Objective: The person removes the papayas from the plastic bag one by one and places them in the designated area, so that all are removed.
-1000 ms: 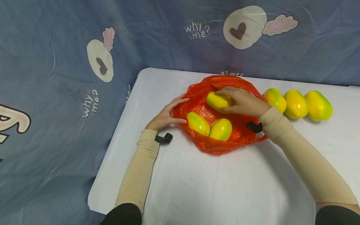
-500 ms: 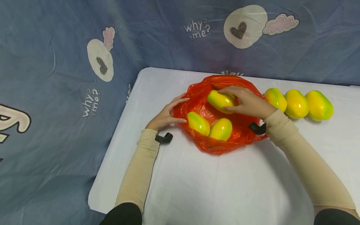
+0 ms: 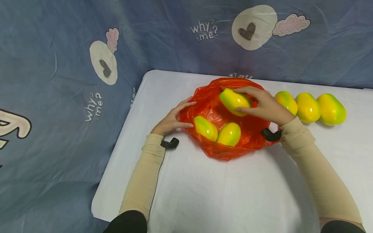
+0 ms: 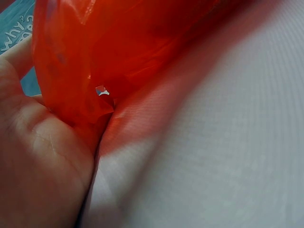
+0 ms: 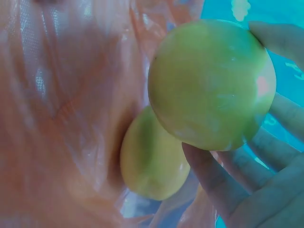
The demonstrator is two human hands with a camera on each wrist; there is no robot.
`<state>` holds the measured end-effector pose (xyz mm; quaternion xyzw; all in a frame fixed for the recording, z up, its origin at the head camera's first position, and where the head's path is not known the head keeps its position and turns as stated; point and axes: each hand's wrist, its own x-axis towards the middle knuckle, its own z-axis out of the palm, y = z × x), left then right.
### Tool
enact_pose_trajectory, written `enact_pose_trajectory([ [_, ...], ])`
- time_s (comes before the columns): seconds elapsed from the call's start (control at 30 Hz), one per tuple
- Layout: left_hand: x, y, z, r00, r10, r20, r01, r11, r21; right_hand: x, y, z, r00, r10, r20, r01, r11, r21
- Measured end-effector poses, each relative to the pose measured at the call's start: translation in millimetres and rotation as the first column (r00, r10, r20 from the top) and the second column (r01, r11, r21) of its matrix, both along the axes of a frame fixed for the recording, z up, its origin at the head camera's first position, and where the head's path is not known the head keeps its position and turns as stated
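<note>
A red plastic bag (image 3: 221,154) sits on the white table with its mouth spread wide. Two yellow-green mangoes, a left mango (image 3: 205,128) and a right mango (image 3: 229,134), lie inside its near side. Over the bag's far part, my right hand (image 3: 265,106) grips another mango (image 3: 234,101) between thumb and fingers; the right wrist view shows this held mango (image 5: 209,85) with the fingers around its side. My left hand (image 3: 172,121) rests with fairly straight, spread fingers against the bag's left side. In the left wrist view, the palm (image 4: 42,156) faces the red plastic (image 4: 109,42).
Right of the bag, a row of three mangoes stands near the table's back edge: a near-bag mango (image 3: 286,102), a middle mango (image 3: 308,108) and an end mango (image 3: 331,109). A blue printed cloth (image 3: 175,48) hangs behind and left of the white table (image 3: 221,197).
My right hand has shifted to the right and slightly up with the gripped mango, which now sits higher over the bag. The left hand and the other mangoes have stayed put.
</note>
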<state>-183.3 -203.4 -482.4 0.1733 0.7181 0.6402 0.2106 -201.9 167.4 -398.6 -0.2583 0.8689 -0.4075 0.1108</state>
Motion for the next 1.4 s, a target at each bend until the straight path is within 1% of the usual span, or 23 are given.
enact_pose_trajectory([
  [0.3,0.5,0.2,-0.9,1.000,0.008,0.006,-0.008,1.000,-0.005,6.2,12.9,-1.1,0.996,-0.084,0.033,0.085,0.996,-0.039],
  [0.43,0.7,0.6,-0.7,1.000,0.010,0.006,-0.010,1.000,-0.005,8.7,18.0,-1.7,0.992,-0.113,0.056,0.117,0.990,-0.073],
  [0.53,0.5,0.9,-0.4,1.000,0.010,0.001,-0.010,1.000,-0.008,11.5,21.8,-1.9,0.988,-0.139,0.060,0.145,0.984,-0.104],
  [0.7,0.1,1.1,-0.4,1.000,0.009,0.002,-0.009,1.000,-0.010,18.2,28.2,-2.9,0.983,-0.180,0.034,0.183,0.973,-0.139],
  [0.97,1.1,0.5,0.2,1.000,0.012,0.003,-0.012,1.000,-0.003,29.1,36.8,-4.5,0.967,-0.245,0.072,0.253,0.953,-0.164],
  [1.2,1.2,0.7,1.0,1.000,0.011,0.006,-0.011,1.000,0.004,35.2,42.4,-5.2,0.961,-0.268,0.062,0.275,0.935,-0.224],
  [1.4,1.0,1.2,1.2,1.000,0.014,0.012,-0.014,1.000,0.001,38.1,51.1,-1.9,0.951,-0.294,0.093,0.308,0.919,-0.247],
])
